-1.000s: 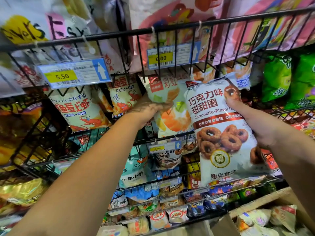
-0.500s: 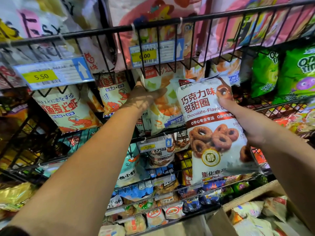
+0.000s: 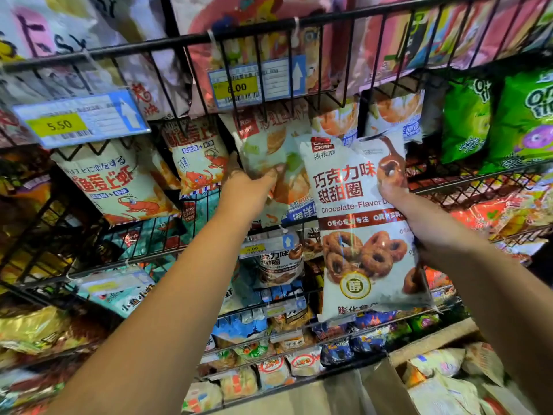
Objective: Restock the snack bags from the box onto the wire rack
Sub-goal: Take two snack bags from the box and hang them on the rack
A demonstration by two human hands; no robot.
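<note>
The right hand (image 3: 419, 223) pinches the chocolate-flavor donut bag (image 3: 359, 241) along its right edge, thumb on the printed face and fingers hidden behind. It holds the bag upright just in front of the wire rack (image 3: 254, 30), at the middle tier's front rail. The left hand (image 3: 248, 190) reaches into that tier and closes thumb and fingers on a pale bag with orange print (image 3: 269, 145), which stands just left of the held bag. The step looks like making a slot. The left hand should draw the pale bag toward the tier's left side and keep it there, while the right hand lifts the donut bag's bottom edge over the front rail and slides it in upright, face outward. Matching donut bags (image 3: 279, 262) sit one tier lower behind the 4.00 tag (image 3: 253, 250), so the destination deserves a check. The cardboard box (image 3: 434, 342) at lower right holds more bags.
</note>
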